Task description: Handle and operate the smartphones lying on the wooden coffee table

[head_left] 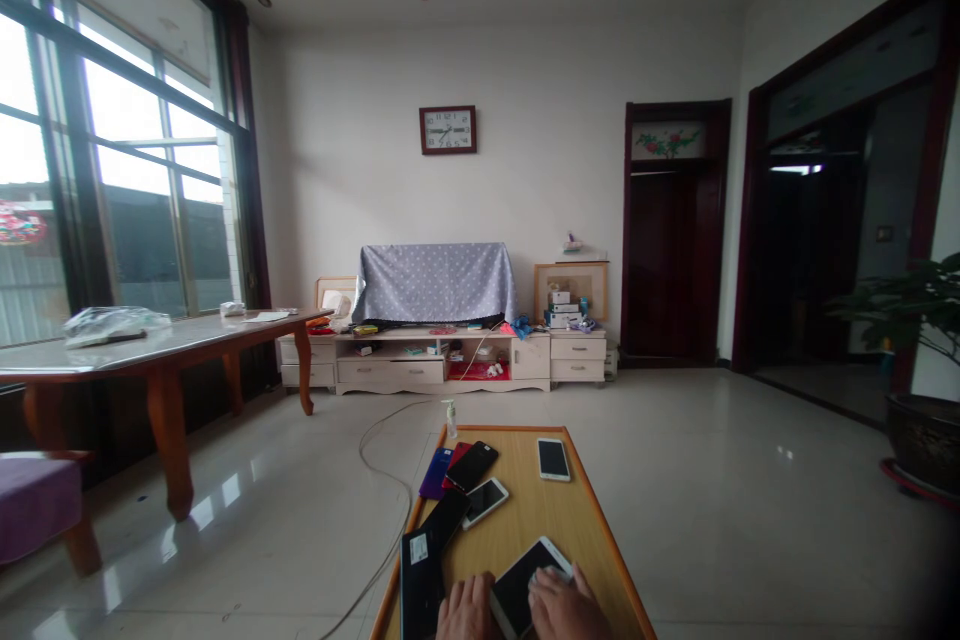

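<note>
A white-framed tablet [516, 588] with a dark screen lies at an angle on the near part of a small wooden table [540, 510]. My left hand [465, 608] grips its left edge, fingers bent. Over the right half of the screen, my right hand [568, 608] presses a small pale cloth [551, 575], mostly hidden under the fingers. Left of my left hand is a black device [420, 580] with a white label. Beyond it lie a dark phone [446, 518], a white phone [486, 502], a black phone [472, 465], a red phone [456, 460] and a blue phone [435, 473].
Another white phone [553, 460] lies at the table's far right, and a pump bottle [451, 418] stands at its far left corner. A cable [379, 455] runs along the floor on the left. Farther off are a large table [225, 330], a TV cabinet [390, 375] and a potted plant [926, 420].
</note>
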Available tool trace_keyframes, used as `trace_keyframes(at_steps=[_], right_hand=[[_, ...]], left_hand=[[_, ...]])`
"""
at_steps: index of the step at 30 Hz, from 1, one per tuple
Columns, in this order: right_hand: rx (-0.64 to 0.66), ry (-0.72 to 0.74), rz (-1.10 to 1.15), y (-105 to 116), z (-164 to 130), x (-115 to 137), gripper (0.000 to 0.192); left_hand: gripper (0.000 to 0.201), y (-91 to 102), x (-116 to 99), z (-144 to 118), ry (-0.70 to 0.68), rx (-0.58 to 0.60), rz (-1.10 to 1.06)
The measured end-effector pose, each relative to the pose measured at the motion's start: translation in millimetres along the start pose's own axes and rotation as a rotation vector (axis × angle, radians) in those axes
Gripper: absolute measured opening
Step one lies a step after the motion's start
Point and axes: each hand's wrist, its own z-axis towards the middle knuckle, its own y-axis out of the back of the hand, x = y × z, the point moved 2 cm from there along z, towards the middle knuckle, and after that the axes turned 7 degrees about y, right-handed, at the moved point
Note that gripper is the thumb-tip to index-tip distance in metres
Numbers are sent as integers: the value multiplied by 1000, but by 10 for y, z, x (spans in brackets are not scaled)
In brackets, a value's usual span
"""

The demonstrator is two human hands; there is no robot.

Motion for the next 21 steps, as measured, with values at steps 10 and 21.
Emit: trace_keyframes(at_steps=[10, 21], right_hand=[[100, 31, -19, -147, 101, 326, 47], [-80, -126, -70, 197, 191, 223, 49]], left_hand=[[53, -130, 68, 51, -11, -67, 15], [68, -96, 61, 0, -35, -79, 3]])
